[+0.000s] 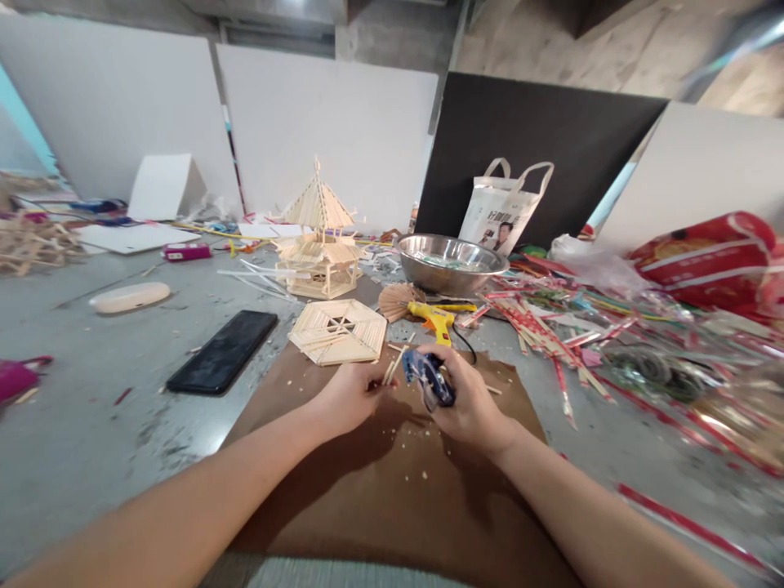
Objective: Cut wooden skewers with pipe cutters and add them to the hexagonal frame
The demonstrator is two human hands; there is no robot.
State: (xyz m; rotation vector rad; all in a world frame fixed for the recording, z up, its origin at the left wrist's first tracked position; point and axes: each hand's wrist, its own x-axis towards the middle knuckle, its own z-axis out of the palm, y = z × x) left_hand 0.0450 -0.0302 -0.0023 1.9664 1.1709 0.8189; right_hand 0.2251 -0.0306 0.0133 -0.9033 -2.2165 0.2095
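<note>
My left hand [349, 396] is closed on a few thin wooden sticks [393, 367] that poke up and to the right from its fingers. My right hand [469, 400] grips a blue-handled cutter [427, 378], whose head sits right beside the sticks' ends. Both hands hover over a brown paper sheet [392, 490] on the grey table. Just beyond them lies a flat hexagonal stick panel [339, 330]. Behind it stands a small pavilion model of sticks [318, 245].
A yellow glue gun [436, 317] and a round stick fan [399, 300] lie ahead, with a steel bowl [450, 263] behind. A black phone [224, 351] rests at left. Red chopstick wrappers [551, 335] and bags crowd the right side.
</note>
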